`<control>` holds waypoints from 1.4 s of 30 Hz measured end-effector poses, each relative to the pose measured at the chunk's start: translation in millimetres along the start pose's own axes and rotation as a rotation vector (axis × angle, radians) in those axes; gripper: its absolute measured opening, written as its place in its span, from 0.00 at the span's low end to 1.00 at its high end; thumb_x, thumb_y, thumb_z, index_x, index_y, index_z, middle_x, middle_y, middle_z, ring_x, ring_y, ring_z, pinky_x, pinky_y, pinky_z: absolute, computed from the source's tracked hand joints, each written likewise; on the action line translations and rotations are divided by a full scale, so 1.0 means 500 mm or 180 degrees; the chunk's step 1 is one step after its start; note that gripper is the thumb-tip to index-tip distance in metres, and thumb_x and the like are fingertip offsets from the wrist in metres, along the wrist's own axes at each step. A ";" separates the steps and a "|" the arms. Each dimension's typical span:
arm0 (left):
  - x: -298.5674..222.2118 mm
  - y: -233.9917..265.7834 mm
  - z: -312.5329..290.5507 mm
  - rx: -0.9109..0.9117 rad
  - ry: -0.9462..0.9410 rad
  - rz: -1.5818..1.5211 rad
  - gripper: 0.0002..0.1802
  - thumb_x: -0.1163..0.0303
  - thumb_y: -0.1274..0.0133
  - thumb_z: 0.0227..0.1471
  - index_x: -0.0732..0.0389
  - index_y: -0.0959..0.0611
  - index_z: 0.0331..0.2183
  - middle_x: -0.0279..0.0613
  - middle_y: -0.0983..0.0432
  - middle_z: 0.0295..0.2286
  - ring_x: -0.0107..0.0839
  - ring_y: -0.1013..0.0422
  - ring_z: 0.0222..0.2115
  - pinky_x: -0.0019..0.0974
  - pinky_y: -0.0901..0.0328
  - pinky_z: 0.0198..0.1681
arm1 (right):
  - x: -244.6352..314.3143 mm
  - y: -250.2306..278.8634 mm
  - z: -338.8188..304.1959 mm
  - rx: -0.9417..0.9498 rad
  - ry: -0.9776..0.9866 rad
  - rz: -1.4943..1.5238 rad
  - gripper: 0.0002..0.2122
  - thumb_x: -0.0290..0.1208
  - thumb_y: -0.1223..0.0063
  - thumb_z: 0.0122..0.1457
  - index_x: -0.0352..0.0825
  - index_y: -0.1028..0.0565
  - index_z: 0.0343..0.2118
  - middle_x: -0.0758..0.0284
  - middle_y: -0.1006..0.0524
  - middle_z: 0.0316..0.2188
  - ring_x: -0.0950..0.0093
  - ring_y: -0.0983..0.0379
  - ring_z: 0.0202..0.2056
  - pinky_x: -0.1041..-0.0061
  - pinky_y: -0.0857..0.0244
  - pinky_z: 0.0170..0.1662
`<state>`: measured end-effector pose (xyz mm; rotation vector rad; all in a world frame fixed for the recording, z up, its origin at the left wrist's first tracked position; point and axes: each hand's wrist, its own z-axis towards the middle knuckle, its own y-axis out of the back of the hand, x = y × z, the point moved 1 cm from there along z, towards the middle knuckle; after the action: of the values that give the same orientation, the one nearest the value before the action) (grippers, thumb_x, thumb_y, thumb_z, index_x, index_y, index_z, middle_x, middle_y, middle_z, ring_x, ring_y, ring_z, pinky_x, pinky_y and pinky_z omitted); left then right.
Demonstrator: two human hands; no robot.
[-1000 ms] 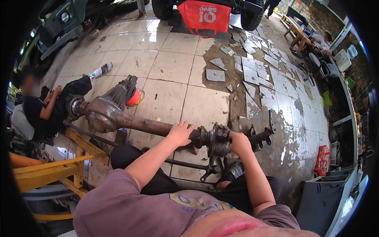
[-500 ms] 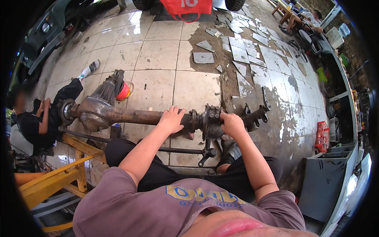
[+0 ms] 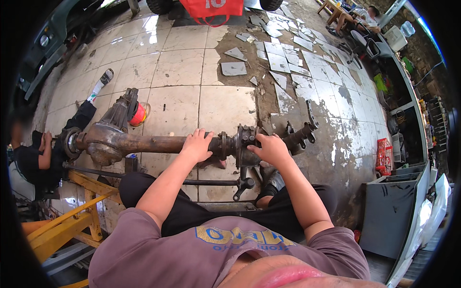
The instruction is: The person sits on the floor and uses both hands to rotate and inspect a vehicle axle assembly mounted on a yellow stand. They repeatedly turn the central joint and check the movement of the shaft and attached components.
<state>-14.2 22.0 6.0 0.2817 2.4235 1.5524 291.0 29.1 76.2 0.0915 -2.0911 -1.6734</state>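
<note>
A large, rusty vehicle axle [image 3: 156, 144] lies left to right in front of my knees, with a bulging differential housing [image 3: 106, 139] on its left part. My left hand [image 3: 196, 145] lies over the axle tube, fingers spread and curled across it, just left of a ring flange [image 3: 223, 146]. At the right end, my right hand [image 3: 271, 151] grips the dark steering knuckle [image 3: 246, 137], which has several bolts on top. Its thumb and index finger are spread on the knuckle; the other fingers are partly hidden. A thin tie rod [image 3: 211, 182] runs below the axle.
At the left, a seated person [image 3: 33, 156] is by the axle's far end. A yellow wooden frame [image 3: 67, 223] stands near my left side. Red tape roll [image 3: 138, 115] sits behind the housing. Broken tiles [image 3: 278, 60] cover the far floor; a grey cabinet [image 3: 386, 221] stands right.
The whole view has shifted slightly, so the scene sits further left. My right hand has altered its hold, its thumb now stretched out on the knuckle. My left hand stays on the tube.
</note>
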 end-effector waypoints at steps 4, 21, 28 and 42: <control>-0.002 0.002 0.000 -0.0006 -0.0023 0.0006 0.50 0.48 0.35 0.57 0.52 0.38 0.73 0.54 0.40 0.67 0.51 0.45 0.70 0.56 0.40 0.69 | -0.001 -0.014 0.007 -0.0337 -0.0452 0.0566 0.22 0.53 0.34 0.61 0.32 0.15 0.35 0.50 0.16 0.30 0.48 0.18 0.38 0.51 0.25 0.44; -0.007 0.012 -0.004 0.0052 0.0005 -0.0020 0.49 0.48 0.36 0.59 0.51 0.38 0.73 0.53 0.41 0.68 0.51 0.45 0.71 0.57 0.42 0.71 | -0.053 -0.073 0.033 -0.0340 -0.0181 0.1051 0.29 0.54 0.50 0.73 0.26 0.20 0.52 0.43 0.21 0.55 0.45 0.24 0.56 0.55 0.30 0.60; -0.003 0.005 -0.005 0.0087 0.0045 -0.0021 0.49 0.49 0.36 0.59 0.51 0.38 0.73 0.54 0.41 0.68 0.51 0.45 0.71 0.57 0.42 0.70 | -0.029 -0.022 0.025 0.0424 -0.0421 0.0873 0.33 0.59 0.55 0.73 0.27 0.20 0.57 0.49 0.30 0.68 0.48 0.31 0.66 0.56 0.37 0.69; -0.007 0.008 -0.007 0.0039 0.0020 0.0032 0.49 0.48 0.36 0.58 0.52 0.38 0.73 0.54 0.40 0.67 0.52 0.45 0.71 0.57 0.40 0.69 | -0.047 -0.058 0.029 0.0485 -0.0392 0.0644 0.38 0.63 0.66 0.75 0.29 0.28 0.66 0.52 0.36 0.73 0.49 0.36 0.70 0.45 0.44 0.71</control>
<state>-12.0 19.5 11.6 0.2922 2.4409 1.5456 299.8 42.4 39.8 -0.1743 -2.2338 -1.4328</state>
